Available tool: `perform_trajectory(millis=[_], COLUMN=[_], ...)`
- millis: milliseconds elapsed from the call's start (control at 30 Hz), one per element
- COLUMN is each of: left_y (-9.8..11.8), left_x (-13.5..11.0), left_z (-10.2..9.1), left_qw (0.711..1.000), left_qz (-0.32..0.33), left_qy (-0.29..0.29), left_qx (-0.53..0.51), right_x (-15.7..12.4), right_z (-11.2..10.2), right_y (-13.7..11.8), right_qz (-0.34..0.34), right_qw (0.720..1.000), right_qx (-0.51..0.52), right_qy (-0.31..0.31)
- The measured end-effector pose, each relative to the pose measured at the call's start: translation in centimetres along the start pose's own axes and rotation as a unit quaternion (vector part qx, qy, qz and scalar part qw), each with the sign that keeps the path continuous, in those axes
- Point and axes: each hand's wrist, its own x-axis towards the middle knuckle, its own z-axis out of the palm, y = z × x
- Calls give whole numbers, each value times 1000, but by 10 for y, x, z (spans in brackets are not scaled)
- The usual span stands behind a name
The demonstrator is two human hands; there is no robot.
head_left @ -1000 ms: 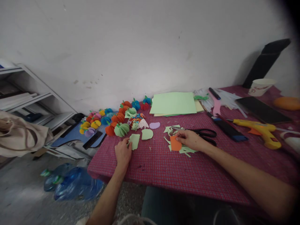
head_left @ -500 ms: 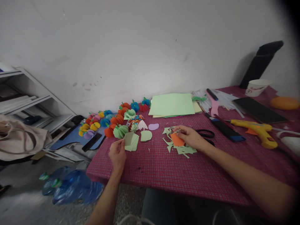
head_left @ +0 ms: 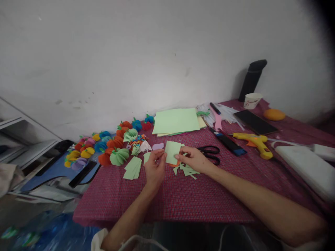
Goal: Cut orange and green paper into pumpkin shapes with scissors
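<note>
Both my hands meet at the middle of the red checked table (head_left: 209, 198). My left hand (head_left: 155, 169) and my right hand (head_left: 193, 159) pinch a small light green paper piece (head_left: 172, 152) between them. An orange paper piece (head_left: 176, 163) peeks out under it, by my right fingers. Green paper scraps (head_left: 187, 170) lie beneath my right hand. A small stack of green paper pieces (head_left: 133, 168) lies on the table left of my left hand. Black scissors (head_left: 211, 153) rest just behind my right hand.
Several coloured paper pumpkins (head_left: 115, 142) line the table's left back edge. Green sheets (head_left: 176, 120) lie at the back. A yellow glue gun (head_left: 253, 141), a black tablet (head_left: 255, 122), a paper cup (head_left: 251, 100) and a white bag (head_left: 306, 167) are at the right. A blue chair (head_left: 47, 174) stands at the left.
My left hand lifted a green piece from the stack and carried it right to meet my right hand, which holds it over the orange piece. The camera view shifted right.
</note>
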Motion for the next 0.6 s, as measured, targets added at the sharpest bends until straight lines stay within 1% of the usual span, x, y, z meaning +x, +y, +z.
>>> perform_trajectory(millis=[100,200,333,500,600], left_y=[-6,-14,-18,-16,-14], left_x=[-5,-11,-13,-13,-13], left_z=[9,6,-2,-4,-5], left_qw=[995,982,976,963,959], left_qz=[75,137,167,219,235], left_qy=[-18,-35,-31,-40,-41], left_qx=[67,123,133,154,155], right_x=[2,3,2,0,-1], right_z=[1,4,9,11,11], right_y=[9,15,18,18,16], right_qz=[42,38,9,12,19], right_qw=[999,998,997,992,988], right_qx=[16,48,78,114,140], right_qy=[18,8,-20,-47,-61])
